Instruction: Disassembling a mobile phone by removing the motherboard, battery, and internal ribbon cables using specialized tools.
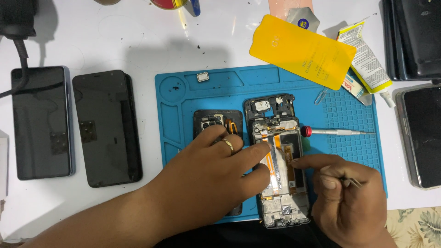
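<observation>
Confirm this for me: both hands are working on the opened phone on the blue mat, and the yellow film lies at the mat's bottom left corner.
Not quite. The head view shows the yellow film at the top right of the blue mat. The left hand and right hand are indeed on the opened phone.

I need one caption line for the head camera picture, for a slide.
Left hand steadies an opened phone on a blue mat while the right hand holds tweezers at its flex cable.

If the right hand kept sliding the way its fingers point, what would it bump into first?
The right hand points left, its fingertips at the orange flex strip inside the opened phone. Going on, it would likely meet the left hand, whose fingers press on the same phone, though depth is hard to judge.
</observation>
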